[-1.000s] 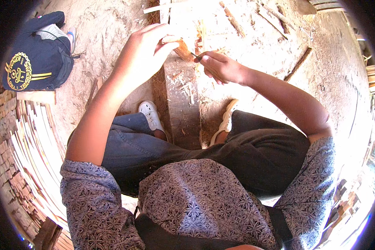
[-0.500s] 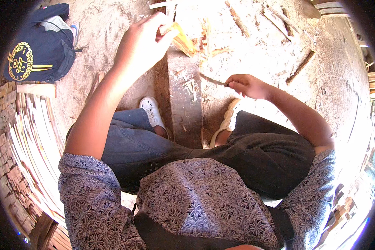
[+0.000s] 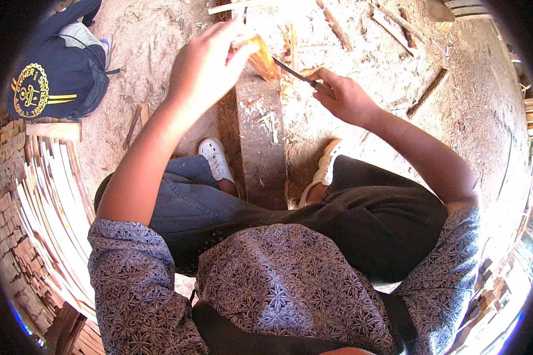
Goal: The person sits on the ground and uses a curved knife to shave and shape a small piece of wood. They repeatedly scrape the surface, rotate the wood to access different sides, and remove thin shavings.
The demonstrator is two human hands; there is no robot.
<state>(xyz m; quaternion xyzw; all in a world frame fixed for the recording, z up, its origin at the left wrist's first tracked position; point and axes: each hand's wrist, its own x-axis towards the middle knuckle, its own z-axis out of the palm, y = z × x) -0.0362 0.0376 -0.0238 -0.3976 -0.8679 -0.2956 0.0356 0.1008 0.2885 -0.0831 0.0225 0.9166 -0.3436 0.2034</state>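
Sandy ground [image 3: 160, 53] is lying around the wooden block [image 3: 260, 142] where we are gripping a pale wood piece [image 3: 259, 56] in our closed left hand [image 3: 210, 65], while our right hand [image 3: 346, 97], clenching a knife [image 3: 293, 72], is pointing its blade leftward at it.
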